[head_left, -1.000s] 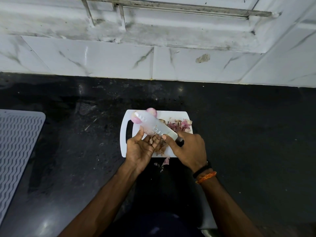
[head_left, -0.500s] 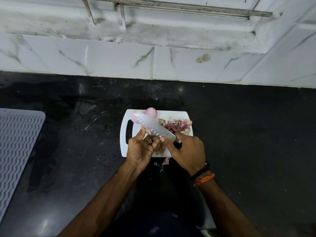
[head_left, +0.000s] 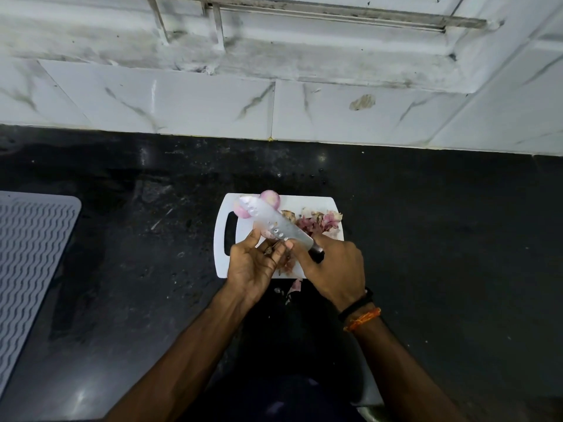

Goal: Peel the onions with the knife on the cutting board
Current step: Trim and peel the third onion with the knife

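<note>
A white cutting board (head_left: pixel 316 205) lies on the black counter. My right hand (head_left: pixel 335 269) grips the dark handle of a wide knife (head_left: pixel 274 223) whose blade points up and left over the board. My left hand (head_left: pixel 253 266) holds a small onion (head_left: pixel 268 234) under the blade, mostly hidden by fingers and steel. Two peeled pink onions (head_left: pixel 271 198) sit at the board's far left corner, partly behind the blade tip. A pile of onion skins (head_left: pixel 316 222) lies on the board's right side.
A grey ribbed mat (head_left: pixel 27 257) lies at the left edge of the counter. Loose skin scraps (head_left: pixel 294 286) sit just off the board's near edge. A marble-tiled wall (head_left: pixel 274 108) rises behind the counter.
Both hands and the knife have barely shifted; the blade tilted slightly and my left thumb moved up along the onion.
</note>
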{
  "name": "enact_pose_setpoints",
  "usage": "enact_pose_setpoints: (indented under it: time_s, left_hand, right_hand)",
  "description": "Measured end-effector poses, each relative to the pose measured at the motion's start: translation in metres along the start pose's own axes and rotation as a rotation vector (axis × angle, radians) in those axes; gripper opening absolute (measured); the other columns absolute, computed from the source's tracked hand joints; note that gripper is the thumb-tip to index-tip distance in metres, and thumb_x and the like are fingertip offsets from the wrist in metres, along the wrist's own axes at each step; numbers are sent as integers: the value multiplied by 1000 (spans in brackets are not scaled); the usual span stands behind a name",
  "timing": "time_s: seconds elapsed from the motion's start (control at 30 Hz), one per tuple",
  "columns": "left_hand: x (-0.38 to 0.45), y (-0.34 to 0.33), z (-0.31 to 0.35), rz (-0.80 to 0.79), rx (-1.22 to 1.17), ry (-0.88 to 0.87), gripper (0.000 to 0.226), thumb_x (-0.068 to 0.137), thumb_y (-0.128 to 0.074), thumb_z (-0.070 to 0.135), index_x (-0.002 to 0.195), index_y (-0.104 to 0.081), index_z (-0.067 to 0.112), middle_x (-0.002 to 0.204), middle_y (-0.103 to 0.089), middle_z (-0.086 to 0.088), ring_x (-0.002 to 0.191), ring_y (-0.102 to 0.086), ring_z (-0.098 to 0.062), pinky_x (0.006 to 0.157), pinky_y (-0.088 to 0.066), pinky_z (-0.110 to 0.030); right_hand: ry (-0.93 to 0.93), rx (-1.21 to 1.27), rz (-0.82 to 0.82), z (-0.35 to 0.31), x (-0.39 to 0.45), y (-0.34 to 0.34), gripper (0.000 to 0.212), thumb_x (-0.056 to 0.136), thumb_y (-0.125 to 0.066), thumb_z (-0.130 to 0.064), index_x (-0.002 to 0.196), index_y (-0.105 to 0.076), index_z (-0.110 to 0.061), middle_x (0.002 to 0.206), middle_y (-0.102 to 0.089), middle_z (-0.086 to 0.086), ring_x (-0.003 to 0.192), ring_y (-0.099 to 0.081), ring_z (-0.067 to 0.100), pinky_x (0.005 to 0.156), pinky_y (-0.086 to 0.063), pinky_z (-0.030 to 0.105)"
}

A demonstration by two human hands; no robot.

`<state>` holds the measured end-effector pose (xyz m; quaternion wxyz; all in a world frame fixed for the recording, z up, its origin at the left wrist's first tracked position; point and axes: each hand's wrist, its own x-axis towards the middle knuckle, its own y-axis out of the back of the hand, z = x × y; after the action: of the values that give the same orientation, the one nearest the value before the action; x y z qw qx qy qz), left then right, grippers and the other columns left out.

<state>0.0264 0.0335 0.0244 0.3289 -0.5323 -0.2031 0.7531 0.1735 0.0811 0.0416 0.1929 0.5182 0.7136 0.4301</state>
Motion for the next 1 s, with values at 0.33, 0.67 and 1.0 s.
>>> enact_pose_setpoints:
  time_s: [0.33,0.67,1.0]
  left_hand:
    - [-2,0,-1,-28,-65,37,45,95,-61,24,131,-58,-4,126,-63,-30,119,-63,-39,93,-57,-41]
    - [1,0,-6,6,-113,54,34,98,-60,21,119,-63,-5,120,-62,-26,103,-68,-34,75,-62,-35]
    - [2,3,-7,20,-127,55,46,94,-64,21,130,-58,-7,128,-61,-29,120,-62,-40,86,-60,-40]
  right_hand:
    - [-164,42,-2,5,8,-3,56,87,-54,-73,59,-52,-24,50,-51,-10,47,-49,6,48,-39,26]
    - [-110,78,4,-2,-2,-7,45,88,-57,-70,60,-46,-36,51,-49,-16,48,-50,5,49,-44,28]
    - [-198,51,28,-3,0,-10,56,89,-54,-69,63,-57,-20,53,-57,-7,49,-54,7,50,-41,26]
